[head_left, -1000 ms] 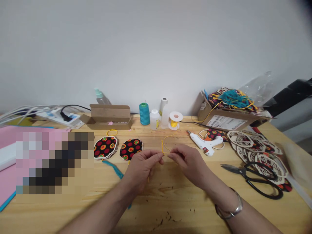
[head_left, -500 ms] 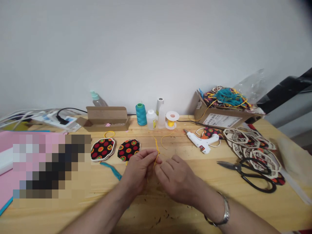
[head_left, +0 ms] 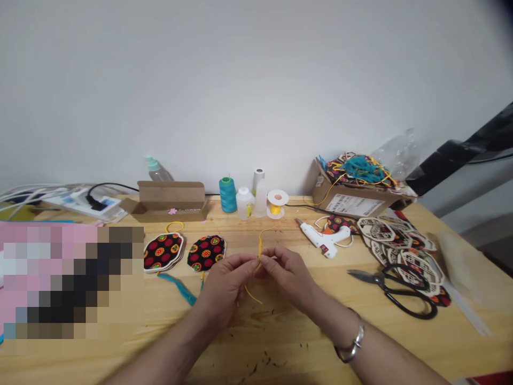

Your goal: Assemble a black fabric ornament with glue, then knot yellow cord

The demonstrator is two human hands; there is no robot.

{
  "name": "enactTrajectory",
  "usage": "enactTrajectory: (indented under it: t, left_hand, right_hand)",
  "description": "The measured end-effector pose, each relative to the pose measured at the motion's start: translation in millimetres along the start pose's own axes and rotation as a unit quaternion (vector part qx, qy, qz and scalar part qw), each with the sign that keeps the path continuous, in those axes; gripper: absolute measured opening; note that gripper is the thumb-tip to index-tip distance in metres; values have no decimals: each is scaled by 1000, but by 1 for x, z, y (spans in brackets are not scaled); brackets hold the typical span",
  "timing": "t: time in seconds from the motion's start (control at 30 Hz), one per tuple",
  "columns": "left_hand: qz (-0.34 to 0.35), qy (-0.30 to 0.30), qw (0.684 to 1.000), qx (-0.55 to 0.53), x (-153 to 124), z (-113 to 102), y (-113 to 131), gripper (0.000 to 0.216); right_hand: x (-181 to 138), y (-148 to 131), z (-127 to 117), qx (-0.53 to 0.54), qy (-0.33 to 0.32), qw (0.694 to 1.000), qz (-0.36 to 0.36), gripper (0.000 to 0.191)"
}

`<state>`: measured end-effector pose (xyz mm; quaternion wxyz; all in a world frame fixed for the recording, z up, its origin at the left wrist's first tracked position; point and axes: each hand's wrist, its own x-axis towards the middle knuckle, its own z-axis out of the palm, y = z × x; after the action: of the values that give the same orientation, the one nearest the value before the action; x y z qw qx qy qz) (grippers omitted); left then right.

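A thin yellow cord (head_left: 260, 247) runs up from between my fingertips, with a braided-looking stretch just above them. My left hand (head_left: 230, 280) pinches it from the left, thumb and forefinger pressed together. From the right, my right hand (head_left: 285, 272) closes thumb and finger on the same spot, the two hands meeting there. One loose end of the cord curls out below onto the table. Just left of my left hand lies a black patterned fabric piece (head_left: 206, 253); a stack of similar pieces (head_left: 163, 252) sits beyond it, with a teal strip (head_left: 181, 290) below.
A yellow spool (head_left: 277, 204), white bottles (head_left: 244, 204) and a teal thread cone (head_left: 228, 195) line the wall. To the right are a glue gun (head_left: 325, 239), black scissors (head_left: 395, 289), wooden-framed pieces (head_left: 417, 270) and a filled carton (head_left: 355, 206). An open cardboard box (head_left: 170, 214) stands back left.
My right hand has turned and risen, bringing its fingertips to my left ones at the cord. The loose lower end now hangs out to the right. The whole view has shifted slightly.
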<state>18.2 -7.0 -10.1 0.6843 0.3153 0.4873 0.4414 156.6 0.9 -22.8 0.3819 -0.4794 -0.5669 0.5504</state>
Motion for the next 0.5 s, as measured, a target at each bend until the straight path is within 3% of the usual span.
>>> enactTrajectory:
  t: [0.13,0.23,0.5]
  left_hand:
    - [5,-45,999,12,-1,-1,-1,11]
    - [14,-38,998,39,0,-3,-3,12]
    - [1,-56,997,45,-3,-1,-3,18]
  right_hand:
    - [0,3,2,0,23,1000,-3,22]
    - [0,1,1,-31,61,997,-31,17]
    - [-1,-12,-3,-62,71,995,-25,13]
